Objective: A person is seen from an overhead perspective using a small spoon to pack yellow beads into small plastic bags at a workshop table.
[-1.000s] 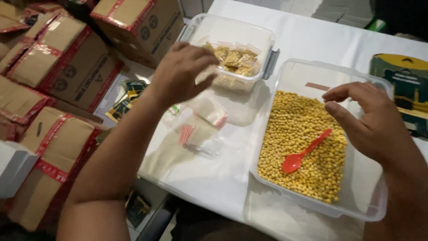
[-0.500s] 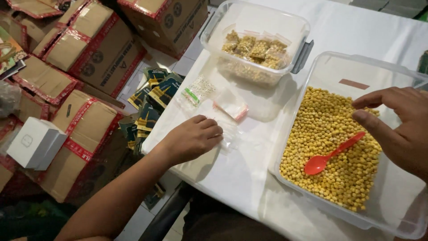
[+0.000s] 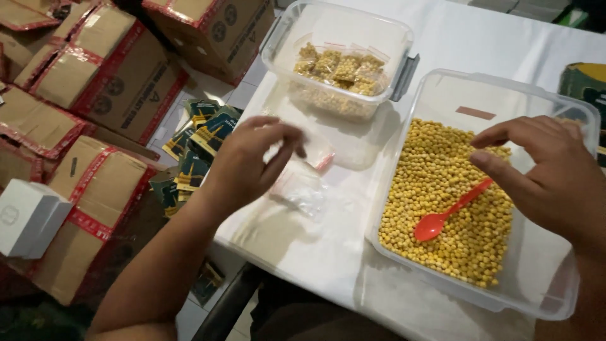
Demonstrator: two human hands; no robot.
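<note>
Near the middle of the frame, the left hand (image 3: 249,161) is hovering with fingers loosely curled and slightly apart, pinching the edge of a small clear plastic zip bag (image 3: 302,189) that is lying on the white table (image 3: 303,246). At the right, the right hand (image 3: 549,173) is hanging half open, holding nothing, over the large clear plastic tub (image 3: 543,290) of yellow soybeans (image 3: 442,183), where a red plastic spoon (image 3: 445,213) is resting. Toward the upper middle, a smaller clear tub (image 3: 341,38) is holding filled bean packets (image 3: 341,63). Brown cardboard boxes with red tape (image 3: 95,69) are filling the upper left; dark green-and-yellow sachets (image 3: 196,136) are lying below the table edge, and a white box (image 3: 28,218) is sitting at the left. Compared with half a second ago, the left hand has lifted off the table.
</note>
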